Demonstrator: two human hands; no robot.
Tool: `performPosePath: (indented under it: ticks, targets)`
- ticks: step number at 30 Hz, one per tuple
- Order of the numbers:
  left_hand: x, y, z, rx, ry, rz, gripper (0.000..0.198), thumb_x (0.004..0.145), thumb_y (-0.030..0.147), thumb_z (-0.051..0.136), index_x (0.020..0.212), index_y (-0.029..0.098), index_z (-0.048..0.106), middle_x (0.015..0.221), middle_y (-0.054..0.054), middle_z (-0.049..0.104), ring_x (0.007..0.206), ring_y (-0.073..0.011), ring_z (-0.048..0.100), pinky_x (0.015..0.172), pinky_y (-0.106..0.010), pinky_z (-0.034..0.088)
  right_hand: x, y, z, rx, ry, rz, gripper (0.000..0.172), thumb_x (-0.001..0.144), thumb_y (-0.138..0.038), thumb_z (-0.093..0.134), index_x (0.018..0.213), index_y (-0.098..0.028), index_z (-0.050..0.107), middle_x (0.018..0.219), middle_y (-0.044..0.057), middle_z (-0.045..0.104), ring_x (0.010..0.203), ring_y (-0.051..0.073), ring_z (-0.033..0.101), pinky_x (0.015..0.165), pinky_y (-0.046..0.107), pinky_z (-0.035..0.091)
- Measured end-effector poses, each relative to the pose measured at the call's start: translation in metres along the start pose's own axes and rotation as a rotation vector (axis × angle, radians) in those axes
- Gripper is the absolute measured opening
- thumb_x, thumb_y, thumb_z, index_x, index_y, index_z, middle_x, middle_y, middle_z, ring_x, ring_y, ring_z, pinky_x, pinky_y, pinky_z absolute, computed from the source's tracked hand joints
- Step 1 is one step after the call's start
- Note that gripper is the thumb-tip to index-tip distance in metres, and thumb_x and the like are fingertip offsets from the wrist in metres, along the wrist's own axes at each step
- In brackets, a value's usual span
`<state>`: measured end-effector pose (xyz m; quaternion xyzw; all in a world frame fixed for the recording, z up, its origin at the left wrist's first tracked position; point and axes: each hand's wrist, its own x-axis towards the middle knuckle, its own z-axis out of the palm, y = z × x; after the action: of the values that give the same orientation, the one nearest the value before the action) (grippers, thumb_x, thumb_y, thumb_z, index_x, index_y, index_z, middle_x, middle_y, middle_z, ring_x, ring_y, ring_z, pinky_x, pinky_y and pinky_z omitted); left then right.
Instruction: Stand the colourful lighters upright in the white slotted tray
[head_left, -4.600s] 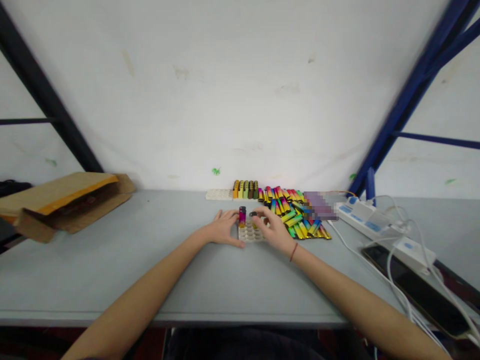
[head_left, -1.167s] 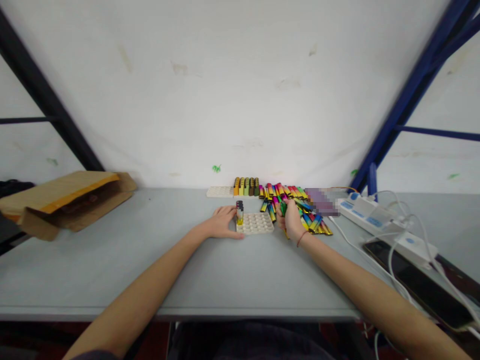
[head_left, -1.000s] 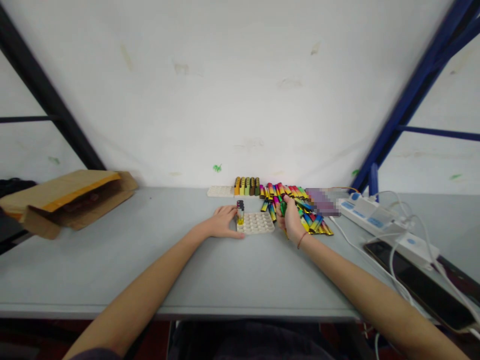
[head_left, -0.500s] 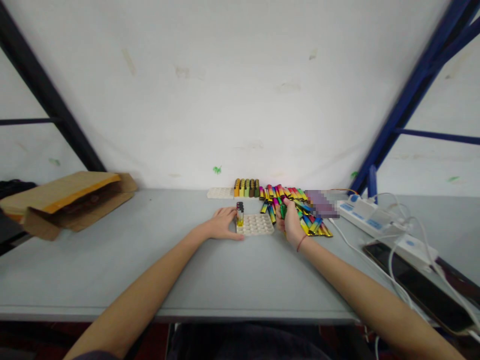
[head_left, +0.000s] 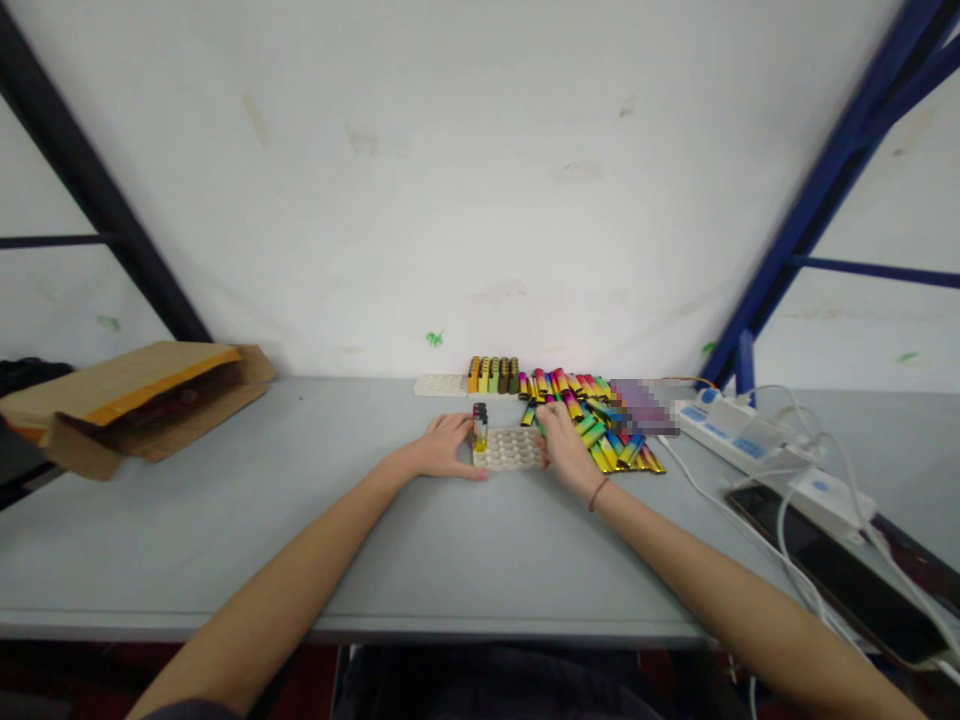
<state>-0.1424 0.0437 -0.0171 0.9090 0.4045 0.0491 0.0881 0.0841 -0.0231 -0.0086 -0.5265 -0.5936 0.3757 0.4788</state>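
Observation:
A white tray (head_left: 514,449) with rows of round sockets lies in front of me. Several lighters (head_left: 481,428), dark on top and yellow below, stand upright along its left side. My left hand (head_left: 442,447) is beside that end with its fingers spread, the thumb along the near left corner and the fingertips by the lighters. Closed around a green lighter (head_left: 541,427), my right hand (head_left: 564,448) is at the tray's right edge; most of that lighter is hidden by the fingers. A pile of shiny multicoloured lighters (head_left: 611,440) lies just right of this hand.
Behind the tray stand a block of upright lighters (head_left: 493,376) and another white tray (head_left: 441,385). At right are a power strip (head_left: 780,465), white cables and a phone (head_left: 832,570). A brown paper package (head_left: 150,395) lies open at left. A wall backs the grey table (head_left: 480,560).
My right hand has moved left from the pile to the tray's right edge, carrying the green lighter. My left hand and the tray have stayed in place.

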Motion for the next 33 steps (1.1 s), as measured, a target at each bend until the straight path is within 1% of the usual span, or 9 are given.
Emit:
performPosePath:
  ticks: [2,4,6,11,16,21,28,30,33]
  targets:
    - [0.000,-0.001,0.001,0.000,0.008,0.008,0.087,0.067,0.073,0.063,0.130,0.016,0.044,0.145,-0.017,0.036,0.134,-0.0375,0.031,0.112,-0.047,0.020,-0.007,-0.004,0.003,-0.156,0.022,-0.189,0.032,0.092,-0.052,0.034,0.097,-0.023,0.045,0.073,0.000,0.053,0.067,0.017,0.053,0.064,0.029,0.044]
    - [0.000,-0.001,0.002,-0.001,0.016,0.014,0.086,0.068,0.074,0.062,0.130,0.017,0.044,0.144,-0.016,0.038,0.133,-0.0378,0.032,0.111,-0.048,0.021,-0.013,-0.009,0.007,-0.252,0.005,-0.383,0.028,0.093,-0.045,0.039,0.100,-0.021,0.051,0.088,0.005,0.060,0.083,0.019,0.057,0.077,0.031,0.045]
    - [0.001,-0.001,0.002,0.003,0.020,0.017,0.087,0.068,0.074,0.062,0.131,0.017,0.043,0.144,-0.016,0.038,0.132,-0.0377,0.033,0.110,-0.049,0.022,-0.016,-0.011,0.011,-0.277,-0.033,-0.514,0.024,0.092,-0.038,0.045,0.101,-0.020,0.058,0.098,0.008,0.063,0.089,0.019,0.057,0.080,0.031,0.045]
    - [0.000,0.001,0.002,0.042,0.002,0.003,0.088,0.069,0.072,0.062,0.135,0.018,0.038,0.143,-0.016,0.039,0.134,-0.0350,0.032,0.111,-0.046,0.021,-0.015,-0.003,0.023,-0.235,-0.041,-0.551,0.021,0.089,-0.025,0.052,0.106,-0.018,0.062,0.095,0.007,0.069,0.078,0.016,0.062,0.074,0.028,0.049]
    - [-0.001,0.002,0.001,0.043,0.008,0.002,0.089,0.069,0.070,0.063,0.135,0.016,0.038,0.144,-0.017,0.037,0.134,-0.0347,0.032,0.112,-0.045,0.021,-0.012,0.004,0.027,-0.412,-0.068,-0.687,0.024,0.090,-0.022,0.053,0.112,-0.020,0.061,0.096,0.007,0.070,0.083,0.017,0.064,0.079,0.030,0.049]
    - [0.000,0.001,0.002,0.010,0.037,0.024,0.086,0.068,0.069,0.064,0.132,0.017,0.042,0.138,-0.015,0.044,0.131,-0.0345,0.037,0.111,-0.045,0.023,-0.010,0.000,0.026,-0.714,-0.038,-0.695,0.025,0.093,-0.027,0.050,0.113,-0.020,0.062,0.089,0.009,0.069,0.081,0.021,0.064,0.072,0.031,0.049]
    - [0.001,-0.002,0.004,0.020,0.027,0.021,0.093,0.068,0.072,0.062,0.137,0.015,0.038,0.143,-0.017,0.039,0.133,-0.0377,0.034,0.111,-0.047,0.022,-0.005,-0.010,0.015,-0.876,-0.103,-0.781,0.039,0.095,-0.022,0.042,0.132,-0.019,0.052,0.106,0.010,0.066,0.096,0.022,0.058,0.085,0.034,0.045]
    - [0.001,-0.001,0.003,0.015,0.014,0.016,0.094,0.068,0.073,0.062,0.137,0.014,0.038,0.144,-0.018,0.039,0.133,-0.0375,0.034,0.111,-0.047,0.022,-0.001,-0.013,0.002,-0.930,-0.051,-0.721,0.039,0.092,-0.019,0.042,0.129,-0.016,0.054,0.106,0.011,0.065,0.096,0.022,0.058,0.085,0.034,0.043]
    - [0.001,0.000,0.000,0.016,-0.006,0.001,0.098,0.067,0.073,0.062,0.139,0.012,0.036,0.146,-0.019,0.036,0.134,-0.0377,0.032,0.112,-0.047,0.021,0.005,-0.018,-0.025,-1.057,0.025,-0.521,0.029,0.088,-0.016,0.042,0.103,-0.013,0.067,0.093,0.012,0.067,0.089,0.023,0.058,0.080,0.033,0.042]
